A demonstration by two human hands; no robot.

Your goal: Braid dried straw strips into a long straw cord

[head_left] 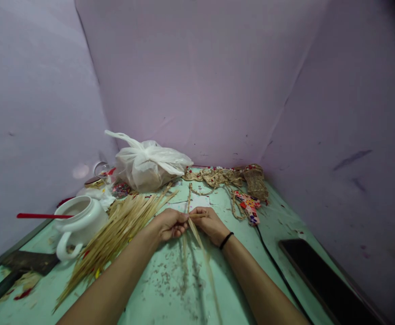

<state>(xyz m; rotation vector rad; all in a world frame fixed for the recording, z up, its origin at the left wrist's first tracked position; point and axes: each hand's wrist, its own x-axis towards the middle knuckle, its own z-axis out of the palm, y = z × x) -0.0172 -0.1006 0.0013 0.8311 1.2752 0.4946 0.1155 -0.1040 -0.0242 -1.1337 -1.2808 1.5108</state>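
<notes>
My left hand (172,224) and my right hand (208,222) meet over the middle of the table. Both are closed, fingertips pinching pale dried-leaf strips (200,241) where they cross. From the pinch a narrow braided cord (190,198) runs away from me along the tabletop. Loose strip ends hang down toward me between my forearms. A black band circles my right wrist. Left of my left hand lies a fan-shaped bundle of dried straw-coloured strips (123,225).
A white pot (82,216) with a red stick and a dark-bladed tool (31,262) sit left. Behind are a tied plastic bag (146,164) and woven cord pieces (218,177). At right lie a patterned glue gun (249,206), its cable and a black phone (319,271).
</notes>
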